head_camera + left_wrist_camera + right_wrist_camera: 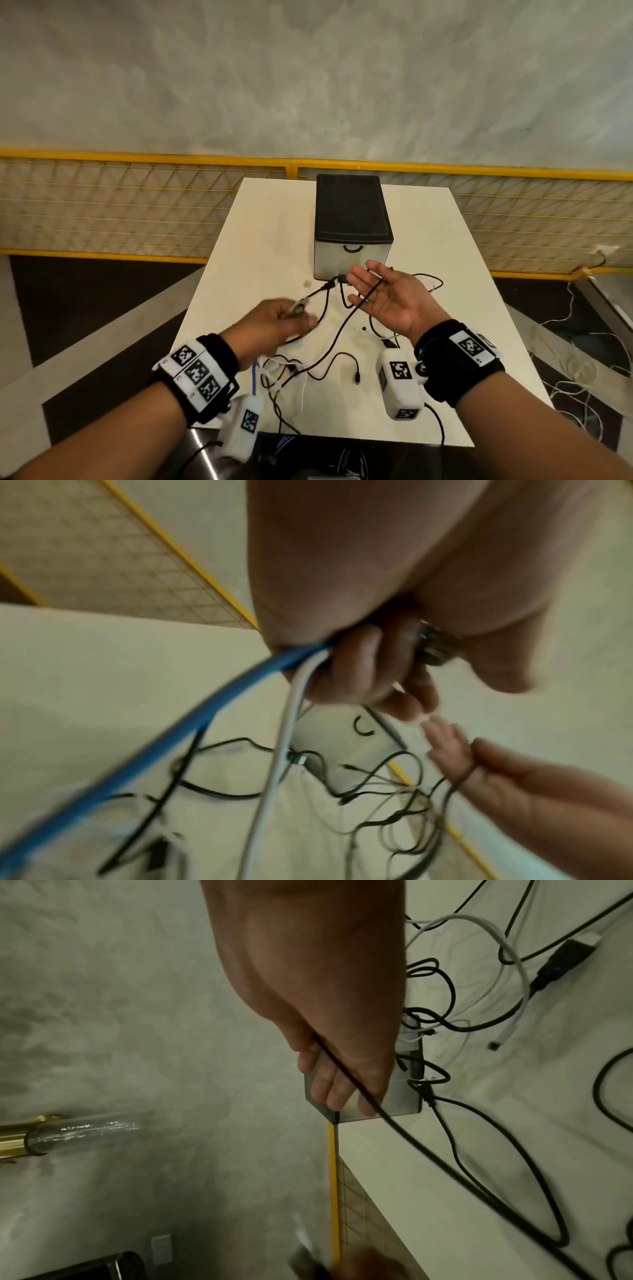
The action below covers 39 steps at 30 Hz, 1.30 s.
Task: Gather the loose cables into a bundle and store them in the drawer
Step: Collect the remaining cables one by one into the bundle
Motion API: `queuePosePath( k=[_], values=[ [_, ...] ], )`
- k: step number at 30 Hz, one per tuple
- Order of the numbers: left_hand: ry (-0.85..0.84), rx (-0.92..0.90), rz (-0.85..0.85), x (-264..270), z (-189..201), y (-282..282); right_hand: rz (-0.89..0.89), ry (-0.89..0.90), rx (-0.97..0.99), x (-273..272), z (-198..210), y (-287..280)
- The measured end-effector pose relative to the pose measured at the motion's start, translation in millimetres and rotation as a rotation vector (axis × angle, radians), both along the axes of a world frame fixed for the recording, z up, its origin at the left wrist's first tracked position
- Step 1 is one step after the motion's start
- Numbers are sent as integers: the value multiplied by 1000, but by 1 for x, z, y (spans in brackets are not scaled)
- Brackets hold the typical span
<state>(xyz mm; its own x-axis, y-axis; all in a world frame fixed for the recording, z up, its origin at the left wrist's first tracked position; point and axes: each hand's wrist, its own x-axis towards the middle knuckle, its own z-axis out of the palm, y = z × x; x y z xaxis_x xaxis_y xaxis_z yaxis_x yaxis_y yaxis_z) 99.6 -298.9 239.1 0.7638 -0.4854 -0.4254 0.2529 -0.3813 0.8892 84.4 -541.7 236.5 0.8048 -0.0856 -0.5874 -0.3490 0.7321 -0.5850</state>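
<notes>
A black drawer unit [349,212] stands at the far middle of the white table [260,240], its translucent drawer shut, with a black handle [354,248]. In front of it my right hand [380,294] is held palm up, fingers straight, and a black cable [337,339] lies across the palm [325,1042]. My left hand [274,322] is blurred. It grips a blue cable [171,737], a white cable [274,777] and a metal plug [431,647] in curled fingers. Several loose black and white cables [322,373] lie tangled on the near table.
A yellow mesh fence [137,205] runs behind the table. White cords [565,377] trail over the floor to the right. The table's near edge lies just under my wrists, and bare table surface shows left and right of the drawer unit.
</notes>
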Motion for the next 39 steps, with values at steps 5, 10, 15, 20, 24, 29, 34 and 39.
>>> queuePosePath(
  k=[5,10,15,20,24,29,34,39],
  values=[
    [-173,-176,62,7,20,-50,62,-31,5,-3,4,19],
    [-184,-213,126,4,2,-78,153,-88,47,-7,12,32],
    [-146,-212,48,2,1,-73,201,-49,38,-8,11,28],
    [-69,-64,-262,-9,16,-44,-15,3,79,6,8,-3],
    [13,90,-362,-13,5,-14,-77,7,73,12,7,-25],
    [87,234,-519,-11,1,4,-79,26,48,12,6,-28],
    [20,138,-355,-7,0,-1,-120,19,32,10,1,-32],
    [-174,-57,149,2,6,-47,-36,44,-12,6,-5,-4]
  ],
)
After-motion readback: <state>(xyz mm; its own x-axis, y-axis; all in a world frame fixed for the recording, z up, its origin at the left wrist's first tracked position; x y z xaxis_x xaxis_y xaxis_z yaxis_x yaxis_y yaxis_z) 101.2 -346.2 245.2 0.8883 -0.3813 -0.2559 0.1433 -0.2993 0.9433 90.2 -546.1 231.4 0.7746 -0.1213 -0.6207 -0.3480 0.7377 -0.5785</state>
